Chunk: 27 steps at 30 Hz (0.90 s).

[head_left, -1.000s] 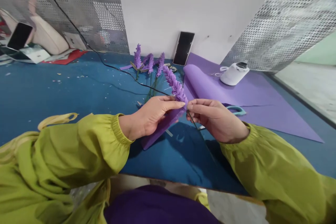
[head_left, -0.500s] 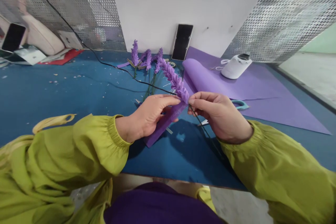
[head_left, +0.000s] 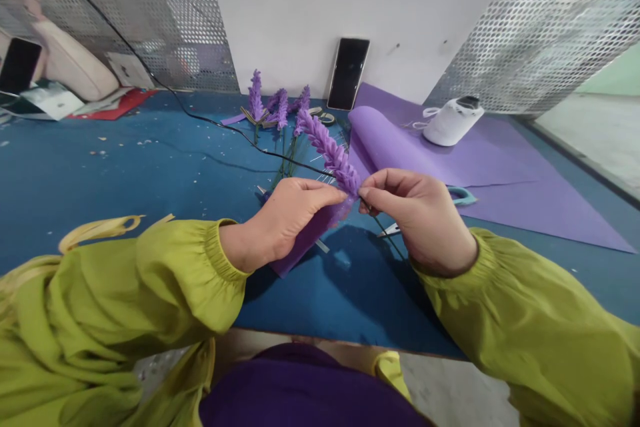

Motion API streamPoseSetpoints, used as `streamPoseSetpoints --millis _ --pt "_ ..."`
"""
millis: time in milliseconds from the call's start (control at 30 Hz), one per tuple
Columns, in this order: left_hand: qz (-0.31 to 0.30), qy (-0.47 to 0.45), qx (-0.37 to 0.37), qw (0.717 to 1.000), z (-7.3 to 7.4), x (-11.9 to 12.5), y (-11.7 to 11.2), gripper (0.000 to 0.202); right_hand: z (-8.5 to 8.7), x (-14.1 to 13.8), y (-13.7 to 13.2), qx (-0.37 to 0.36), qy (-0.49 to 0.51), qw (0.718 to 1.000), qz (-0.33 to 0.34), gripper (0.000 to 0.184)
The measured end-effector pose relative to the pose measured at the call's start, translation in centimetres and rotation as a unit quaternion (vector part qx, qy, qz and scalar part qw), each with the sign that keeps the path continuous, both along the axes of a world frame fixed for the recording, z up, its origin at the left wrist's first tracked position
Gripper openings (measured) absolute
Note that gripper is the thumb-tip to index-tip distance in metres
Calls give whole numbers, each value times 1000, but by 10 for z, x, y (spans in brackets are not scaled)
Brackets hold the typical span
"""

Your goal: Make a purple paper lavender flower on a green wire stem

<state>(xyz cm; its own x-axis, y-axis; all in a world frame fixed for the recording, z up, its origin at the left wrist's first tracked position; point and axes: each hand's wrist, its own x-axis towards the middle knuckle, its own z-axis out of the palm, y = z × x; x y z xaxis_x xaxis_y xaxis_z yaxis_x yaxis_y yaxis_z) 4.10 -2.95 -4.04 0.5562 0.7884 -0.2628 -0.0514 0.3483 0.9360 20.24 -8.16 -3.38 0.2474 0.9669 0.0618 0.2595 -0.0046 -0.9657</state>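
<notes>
Between my hands is a purple paper lavender flower [head_left: 327,150], tilted up and to the left, its curled petals wound around a thin dark stem [head_left: 389,235]. My left hand [head_left: 285,217] pinches a purple paper strip [head_left: 303,248] against the flower's base; the strip hangs down and left beneath the palm. My right hand [head_left: 420,217] is closed with thumb and forefinger on the stem just under the petals. Part of the stem runs down behind the right hand. White-tipped scissors [head_left: 390,230] with a teal handle [head_left: 463,196] lie partly hidden behind that hand.
Several finished lavender stems [head_left: 280,110] lie on the blue table [head_left: 125,173], near a black cable [head_left: 240,130]. A phone [head_left: 349,73] leans on the white board. Purple paper sheets [head_left: 540,213] and a white roll-like object [head_left: 454,121] are at the right.
The strip has turned slightly under my left hand, and the left fingers have closed in behind it. My right hand keeps its pinch on the stem. The view has shifted slightly.
</notes>
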Motion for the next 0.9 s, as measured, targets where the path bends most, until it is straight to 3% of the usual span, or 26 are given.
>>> streamPoseSetpoints --millis 100,200,367,467,600,900 --pt "14 31 20 999 2 0 -1 12 1 -2 -3 37 -88 995 -15 7" --pt "17 41 10 999 5 0 -2 17 1 -4 -6 97 -211 972 -27 7" --pt "11 45 -6 999 8 1 -3 23 -2 -6 -12 225 -395 891 -11 12" --pt "17 68 15 997 6 1 -2 21 -3 -5 -15 263 -472 842 7 14" --pt "16 62 30 998 5 -1 -1 21 -1 -4 -16 289 -532 795 26 15" --pt "-10 -5 -32 999 2 1 6 19 1 1 -14 360 -637 678 72 19"
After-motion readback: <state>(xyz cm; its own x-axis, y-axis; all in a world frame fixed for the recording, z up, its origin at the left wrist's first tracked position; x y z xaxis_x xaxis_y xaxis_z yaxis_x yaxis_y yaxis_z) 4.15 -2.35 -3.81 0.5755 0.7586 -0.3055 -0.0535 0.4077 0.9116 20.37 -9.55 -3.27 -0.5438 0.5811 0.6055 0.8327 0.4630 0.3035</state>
